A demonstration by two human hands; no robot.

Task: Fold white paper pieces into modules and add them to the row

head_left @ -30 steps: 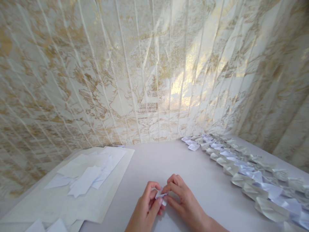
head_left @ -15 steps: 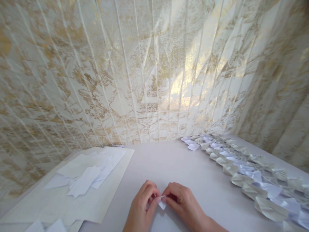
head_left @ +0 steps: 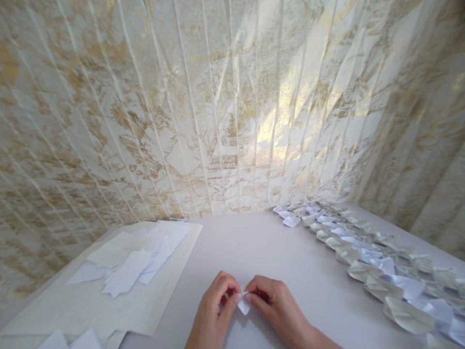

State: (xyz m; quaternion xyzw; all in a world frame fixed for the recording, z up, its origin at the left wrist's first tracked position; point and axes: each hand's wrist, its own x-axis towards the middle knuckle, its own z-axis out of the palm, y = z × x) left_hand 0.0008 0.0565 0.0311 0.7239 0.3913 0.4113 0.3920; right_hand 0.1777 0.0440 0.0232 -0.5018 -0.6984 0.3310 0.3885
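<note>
Small folded white paper (head_left: 244, 305) held between both hands, near side of the pale surface (head_left: 240, 247); 12 o'clock taken as straight ahead of the wearer. Its sharp tip points to 6 o'clock, long axis seemingly near 12–6, upper part partly hidden by fingertips. Left hand (head_left: 215, 308), on its 9 o'clock side: fingers curled, thumb and forefinger pinched closed on the paper's edge. Right hand (head_left: 279, 305), on its 3 o'clock side: fingers likewise curled, pinching the opposite edge. At 10 o'clock, large off-white sheets (head_left: 119, 310) lie flat, bearing overlapping cut white papers (head_left: 127, 271). From 1 to 4 o'clock, rows of folded paper pieces (head_left: 374, 281), white and greyish, overlap in long lines. Patterned curtain (head_left: 203, 106), white and gold, hangs at 12 o'clock behind the surface.
</note>
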